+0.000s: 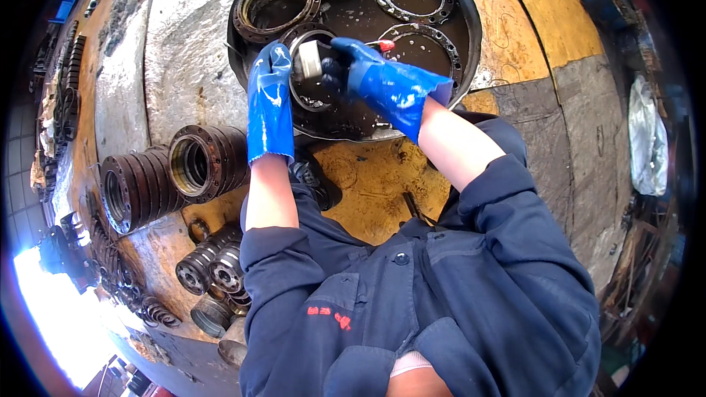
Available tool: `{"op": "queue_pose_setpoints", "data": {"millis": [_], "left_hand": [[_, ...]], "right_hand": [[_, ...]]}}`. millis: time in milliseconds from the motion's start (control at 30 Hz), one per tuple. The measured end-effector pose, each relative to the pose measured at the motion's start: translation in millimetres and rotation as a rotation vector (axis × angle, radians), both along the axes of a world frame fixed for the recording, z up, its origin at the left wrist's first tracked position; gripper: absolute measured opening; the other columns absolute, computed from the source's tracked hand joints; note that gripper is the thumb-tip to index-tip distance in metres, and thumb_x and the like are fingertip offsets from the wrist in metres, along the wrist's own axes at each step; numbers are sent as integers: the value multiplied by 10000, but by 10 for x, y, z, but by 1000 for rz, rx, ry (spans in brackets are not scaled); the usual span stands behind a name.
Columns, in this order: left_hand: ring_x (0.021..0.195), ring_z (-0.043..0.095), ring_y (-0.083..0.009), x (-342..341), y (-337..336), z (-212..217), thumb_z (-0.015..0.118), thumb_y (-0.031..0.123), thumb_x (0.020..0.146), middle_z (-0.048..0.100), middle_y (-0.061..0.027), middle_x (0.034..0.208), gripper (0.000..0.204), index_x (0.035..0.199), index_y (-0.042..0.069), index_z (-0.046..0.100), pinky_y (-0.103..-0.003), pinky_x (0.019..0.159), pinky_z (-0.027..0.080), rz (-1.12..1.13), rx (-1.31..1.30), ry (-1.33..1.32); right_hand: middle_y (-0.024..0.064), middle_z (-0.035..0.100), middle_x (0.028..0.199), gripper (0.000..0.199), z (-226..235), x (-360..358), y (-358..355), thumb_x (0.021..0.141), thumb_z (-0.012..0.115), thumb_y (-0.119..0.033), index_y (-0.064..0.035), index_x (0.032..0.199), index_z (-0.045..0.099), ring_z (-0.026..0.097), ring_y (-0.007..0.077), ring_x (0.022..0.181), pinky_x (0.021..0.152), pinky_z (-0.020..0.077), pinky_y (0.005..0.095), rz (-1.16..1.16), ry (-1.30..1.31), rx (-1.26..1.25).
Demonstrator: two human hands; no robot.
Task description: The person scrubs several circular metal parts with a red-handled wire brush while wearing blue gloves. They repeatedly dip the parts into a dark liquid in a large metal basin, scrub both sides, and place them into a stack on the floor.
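Observation:
A metal flange ring stands tilted over the round basin of dark liquid. My left hand, in a long blue rubber glove, is closed on the ring's left rim. In the matching glove, my right hand is closed around a pale rectangular block, held against or just over the ring's opening. A red-ended piece shows beyond the right glove; whether it belongs to the block I cannot tell. The right fingertips are dark and partly hidden.
More wet rings lie in the basin, one at the upper left and one at the right. Rows of stacked flanges and smaller round parts stand on the floor to my left. Clear plastic sheeting lies far right.

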State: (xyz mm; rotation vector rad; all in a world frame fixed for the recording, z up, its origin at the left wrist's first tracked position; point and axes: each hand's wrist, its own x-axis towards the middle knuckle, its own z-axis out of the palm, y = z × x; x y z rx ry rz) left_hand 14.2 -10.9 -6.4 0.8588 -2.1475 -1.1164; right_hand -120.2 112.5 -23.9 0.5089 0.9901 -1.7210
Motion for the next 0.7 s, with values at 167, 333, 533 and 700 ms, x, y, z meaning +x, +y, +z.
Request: {"op": "queue_pose_setpoints", "data": {"millis": [167,333,533,700], "left_hand": [[1126,710,-351,15,-57,-14,611,370,1071,738,-214,1218,447,1303,-3,692,-413,1009,538,23,1,4],[1129,710,-354,-41,-51,3,607,373,1072,738,-215,1221,449,1303,-2,692,-414,1011,537,11,4,6],[1132,709,-358,-51,-51,4,601,376,1074,738,-216,1223,451,1302,-2,693,-417,1015,536,15,10,14],[1135,709,-362,-11,-68,-8,597,379,1076,738,-217,1225,453,1302,-1,693,-418,1017,536,24,12,11]], "right_hand": [[91,736,963,399,605,181,407,953,787,-379,-49,1172,738,678,181,821,780,557,367,463,552,-291],[114,786,1040,323,333,-40,79,920,738,-353,-92,1108,765,752,301,986,840,586,408,1282,1569,489],[128,735,1138,247,147,-161,-9,923,702,-207,-100,1138,758,763,324,1017,690,610,470,1451,2341,553],[138,674,975,311,198,-7,100,942,631,-239,-73,1188,722,728,280,775,711,558,425,1086,2785,63]]}}
